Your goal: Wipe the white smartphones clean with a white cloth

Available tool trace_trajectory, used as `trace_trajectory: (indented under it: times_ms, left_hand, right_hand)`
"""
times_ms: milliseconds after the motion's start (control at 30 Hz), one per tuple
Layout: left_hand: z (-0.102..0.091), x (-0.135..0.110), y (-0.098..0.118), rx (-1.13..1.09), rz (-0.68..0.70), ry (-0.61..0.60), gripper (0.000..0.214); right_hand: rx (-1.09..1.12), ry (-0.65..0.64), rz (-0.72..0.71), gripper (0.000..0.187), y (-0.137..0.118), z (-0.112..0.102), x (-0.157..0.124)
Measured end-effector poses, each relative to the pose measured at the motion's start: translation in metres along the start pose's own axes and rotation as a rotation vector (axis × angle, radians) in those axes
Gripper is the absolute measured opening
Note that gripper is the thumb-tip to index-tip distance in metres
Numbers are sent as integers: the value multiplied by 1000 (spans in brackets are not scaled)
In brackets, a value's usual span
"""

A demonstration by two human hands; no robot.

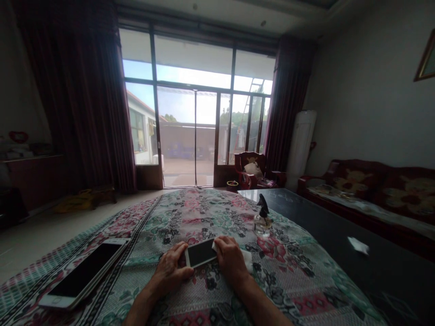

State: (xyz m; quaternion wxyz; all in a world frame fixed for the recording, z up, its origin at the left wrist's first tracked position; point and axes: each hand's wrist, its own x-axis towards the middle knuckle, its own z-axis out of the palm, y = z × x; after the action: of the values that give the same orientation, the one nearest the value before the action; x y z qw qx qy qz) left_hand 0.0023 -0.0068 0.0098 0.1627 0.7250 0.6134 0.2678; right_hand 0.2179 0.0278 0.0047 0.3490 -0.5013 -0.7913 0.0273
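Observation:
A white-framed smartphone (203,253) with a dark screen is held lengthwise above the flowered tablecloth. My left hand (172,264) grips its left end, thumb along the near edge and fingers behind. At the right end, my right hand (231,259) is closed with its fingertips against the phone. White tissue (249,261) sticks out beside that hand, and a bit of white shows at its fingertips. A clear spray bottle (263,225) with a black trigger top stands beyond my right hand. To the left lies a larger white device (84,271), screen up, apparently on another flat thing.
The flowered cloth (204,217) covers the table before me. A dark glossy table (340,271) adjoins it on the right, with a crumpled white tissue (358,246) on it. Beyond are a wooden sofa (367,181), an armchair (251,170) and glass doors (190,136).

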Motion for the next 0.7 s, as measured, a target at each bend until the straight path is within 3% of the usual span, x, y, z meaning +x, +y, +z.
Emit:
trace_trajectory:
  times_ms: [167,433,700]
  left_hand:
    - [3,1,-5,-4,44,8,61]
    - [0,0,-1,-8,118,-23,59]
    - [3,1,-5,1,101,-21,58]
  right_hand:
    - [68,29,-3,15,-9,5,-2]
    - [65,-137,-279,17,-34,3,-12]
    - [-50,-87,-78,25,-16,-5,-3]
